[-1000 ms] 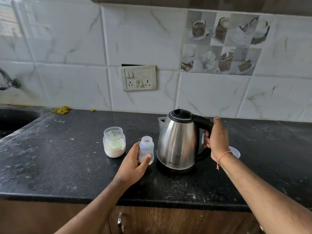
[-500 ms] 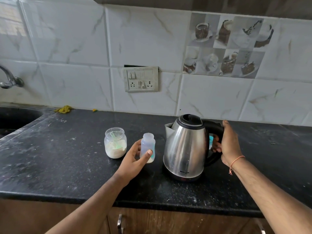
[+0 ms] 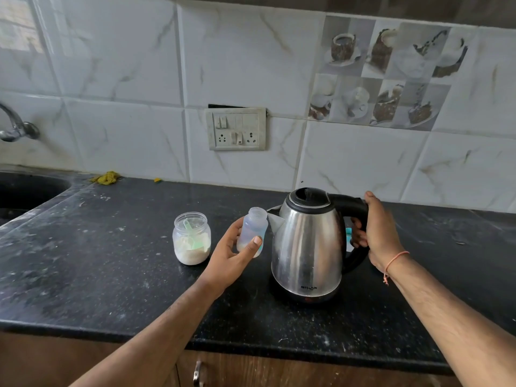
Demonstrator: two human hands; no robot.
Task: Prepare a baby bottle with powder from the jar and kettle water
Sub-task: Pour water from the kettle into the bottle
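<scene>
At the far left a tap sticks out over a dark sink set in the black counter. A glass jar of white powder, a green scoop inside it, stands open on the counter. Just beside it the left hand grips an uncapped baby bottle, tilted toward the spout of the steel kettle. The right hand is wrapped round the kettle's black handle. A switch plate sits on the tiled wall.
</scene>
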